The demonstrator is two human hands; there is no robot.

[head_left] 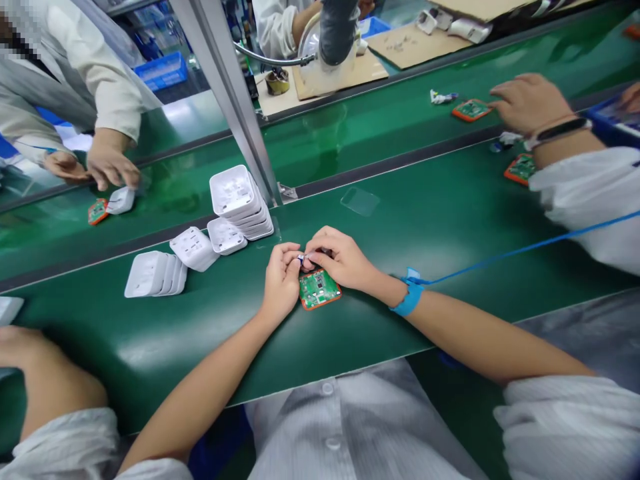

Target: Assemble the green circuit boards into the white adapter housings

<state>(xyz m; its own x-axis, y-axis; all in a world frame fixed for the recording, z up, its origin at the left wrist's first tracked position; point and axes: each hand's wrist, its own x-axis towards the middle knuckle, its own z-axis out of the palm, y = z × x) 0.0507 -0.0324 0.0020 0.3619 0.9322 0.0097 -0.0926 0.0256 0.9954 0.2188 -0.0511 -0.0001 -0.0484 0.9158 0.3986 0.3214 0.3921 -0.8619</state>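
Note:
A green circuit board in an orange frame (pixel 320 289) lies on the green bench right below my fingers. Just above its far edge, my left hand (pixel 284 275) pinches a small part with white and dark blue on it (pixel 301 259). My right hand (pixel 343 257), with a blue wrist strap (pixel 410 297) behind it, has its fingers closed at the same spot, meeting the left fingertips. What lies between the right fingertips is too small and covered to name.
White plastic housings stand in a tall stack (pixel 240 200) and smaller stacks (pixel 155 275) at the left. A clear sheet (pixel 360 201) lies beyond my hands. A metal post (pixel 235 100) rises behind the bench. Co-workers' hands (pixel 535 107) handle similar boards (pixel 471 110). A blue cord (pixel 530 245) runs right.

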